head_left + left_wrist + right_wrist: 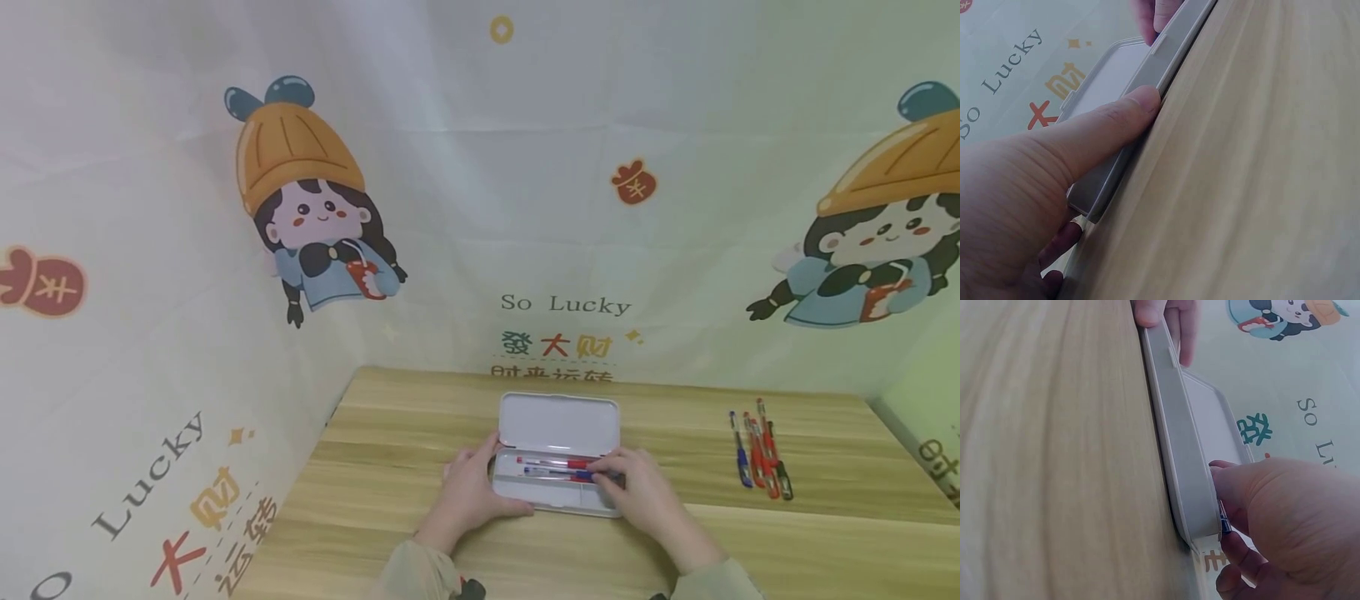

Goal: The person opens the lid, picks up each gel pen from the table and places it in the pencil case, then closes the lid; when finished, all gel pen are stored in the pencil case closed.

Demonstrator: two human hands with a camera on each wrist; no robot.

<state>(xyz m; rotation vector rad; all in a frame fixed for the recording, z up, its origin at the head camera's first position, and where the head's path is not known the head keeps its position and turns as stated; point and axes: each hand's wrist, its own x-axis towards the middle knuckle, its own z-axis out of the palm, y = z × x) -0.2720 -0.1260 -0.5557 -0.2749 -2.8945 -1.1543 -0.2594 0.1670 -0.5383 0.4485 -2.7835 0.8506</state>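
Note:
A pale grey pencil case (525, 491) lies on the wooden table with its lid (559, 422) raised at the back. My left hand (472, 490) grips the case's left end, thumb along the front wall, as the left wrist view also shows. Inside the case are a red pen (551, 462) and a blue pen (551, 472), lying lengthwise. My right hand (643, 493) reaches over the right end and pinches the blue pen by its cap end. In the right wrist view a dark blue pen end (1225, 524) shows among the right fingers; the fingertips are partly hidden.
To the right, a loose group of red pens (759, 458), a blue pen (741, 454) and a black-capped pen (783, 479) lies on the table (405, 433). A printed cloth (450, 208) hangs behind the table's far edge.

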